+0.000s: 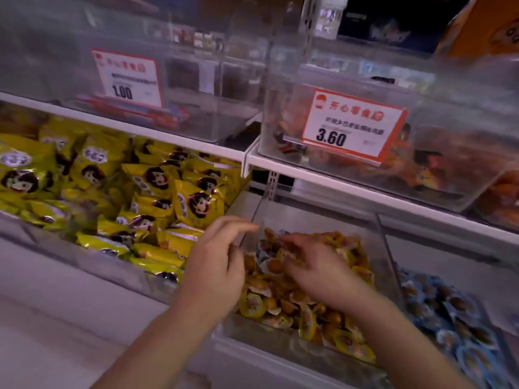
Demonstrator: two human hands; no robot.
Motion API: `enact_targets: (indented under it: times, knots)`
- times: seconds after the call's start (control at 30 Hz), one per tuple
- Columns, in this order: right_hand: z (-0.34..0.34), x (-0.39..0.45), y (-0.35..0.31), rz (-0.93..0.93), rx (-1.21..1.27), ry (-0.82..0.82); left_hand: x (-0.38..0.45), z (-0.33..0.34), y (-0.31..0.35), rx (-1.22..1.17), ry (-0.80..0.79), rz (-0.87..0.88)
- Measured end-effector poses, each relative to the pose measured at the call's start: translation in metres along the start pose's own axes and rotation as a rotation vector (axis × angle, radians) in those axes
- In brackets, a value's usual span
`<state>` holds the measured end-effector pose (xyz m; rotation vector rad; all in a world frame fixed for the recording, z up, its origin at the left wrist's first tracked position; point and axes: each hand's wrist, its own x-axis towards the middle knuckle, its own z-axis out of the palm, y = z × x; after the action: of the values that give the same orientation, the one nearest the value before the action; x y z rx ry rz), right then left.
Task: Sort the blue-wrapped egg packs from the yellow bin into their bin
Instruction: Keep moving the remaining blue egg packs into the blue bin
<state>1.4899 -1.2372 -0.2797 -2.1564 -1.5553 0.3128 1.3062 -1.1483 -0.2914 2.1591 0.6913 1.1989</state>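
Lower shelf, centre: clear acrylic bin (384, 265) w/ heap of yellow-wrapped egg packs (309, 313), small brown eggs in yellow-and-white film. Among them, near top of heap, one blue-wrapped egg pack (262, 252), blue-and-white film, partly covered by yellow ones. Both hands over this bin. Left hand (216, 265) at bin's left wall, fingers loosely curled and slightly spread, thumb side toward wall; holds nothing visible. Right hand (317, 265) on top of heap, fingers reaching left into packs; blurred, can't tell if pinching one. Next bin to right: blue-wrapped egg packs (455, 313), same brown eggs, blue-and-white film, piled. Next bin to left: yellow snack bags (157, 197) w/ cartoon face, packed tight. Upper shelf: clear bins, white shelf rail (365, 189), price tag 1.00 (127, 80) at left, price tag 3.60 (351, 124) at right, orange packs behind it. Lighting dim, retail aisle.
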Motion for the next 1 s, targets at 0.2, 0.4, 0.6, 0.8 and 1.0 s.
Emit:
enact_targets:
  times: [0.2,0.4,0.6,0.8,1.0]
  knots:
    - [0.053,0.081,0.004,0.042,-0.26,-0.334,0.004,-0.007,-0.012,-0.036,-0.041,-0.066]
    - [0.042,0.112,0.021,0.115,-0.419,-0.587,0.007,-0.009,-0.014,-0.05,-0.083,-0.099]
    - [0.056,0.103,0.026,0.053,-0.412,-0.404,0.003,-0.011,-0.012,-0.045,-0.131,-0.102]
    - [0.068,0.104,0.04,0.092,-0.483,-0.042,-0.001,-0.007,-0.012,-0.036,-0.145,-0.097]
    - [0.066,0.111,0.043,0.001,-0.437,-0.156,0.0,-0.005,-0.014,-0.051,-0.144,-0.116]
